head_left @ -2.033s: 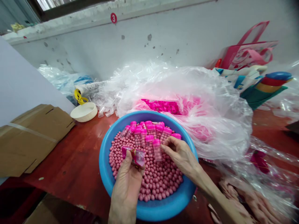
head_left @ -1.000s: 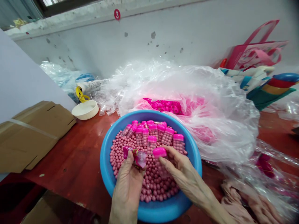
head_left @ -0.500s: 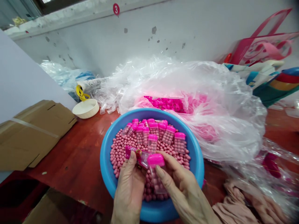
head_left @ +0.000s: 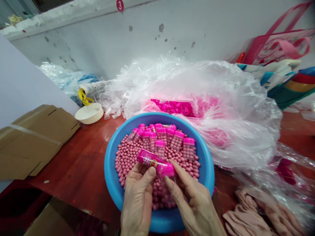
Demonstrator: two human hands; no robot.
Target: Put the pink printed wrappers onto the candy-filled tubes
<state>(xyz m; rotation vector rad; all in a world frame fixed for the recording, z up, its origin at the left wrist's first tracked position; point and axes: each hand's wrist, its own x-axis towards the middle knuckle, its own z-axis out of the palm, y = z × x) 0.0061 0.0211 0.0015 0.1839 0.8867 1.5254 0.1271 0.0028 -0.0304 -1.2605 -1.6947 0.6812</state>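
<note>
My left hand (head_left: 139, 193) is closed, thumb and fingers pinching a printed pink and clear plastic sleeve (head_left: 147, 158). Between the thumb and fingers of my right hand (head_left: 193, 198) is a small clear candy box with a pink cap (head_left: 166, 170). The sleeve's right end meets or overlaps the cap; whether it is around the box I cannot tell. Both hands are above a blue basin (head_left: 208, 170) of pink candy balls (head_left: 128, 154). Several filled boxes with pink caps (head_left: 189, 148) lie on the balls towards the far side.
Behind the basin spreads a big clear plastic bag (head_left: 236, 98) with pink caps (head_left: 176, 107) showing inside. Clear tubes, a white round lid (head_left: 89, 113) and yellow scissor handles (head_left: 84, 96) lie left of it. Cardboard (head_left: 36, 141) is at left, cloth (head_left: 248, 213) at right.
My left hand has raised and turned the sleeve so its print faces up, and its end has come over the cap. The right hand still holds the box. The view has shifted slightly.
</note>
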